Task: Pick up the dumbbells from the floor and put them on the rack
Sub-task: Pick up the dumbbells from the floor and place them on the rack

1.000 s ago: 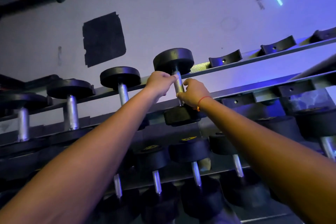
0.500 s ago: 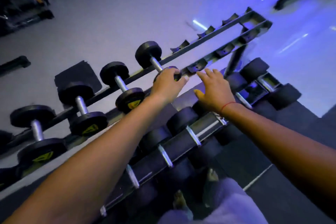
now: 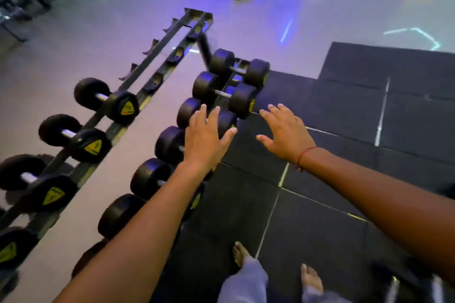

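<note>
Both hands empty, fingers spread: left hand [image 3: 205, 139] over the rack's [image 3: 157, 76] lower dumbbells [image 3: 222, 94], right hand [image 3: 286, 131] above the floor mats [image 3: 320, 224]. Bare feet [image 3: 240, 253] below; a dropped dumbbell [image 3: 406, 283] at the bottom-right corner could crush toes.

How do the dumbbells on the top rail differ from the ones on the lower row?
The top-rail dumbbells look slimmer, with flat heads, and empty cradles follow them; the lower-row dumbbells look chunkier, with drum-shaped heads, and sit packed together. Both are black with yellow end badges and metal handles.
</note>
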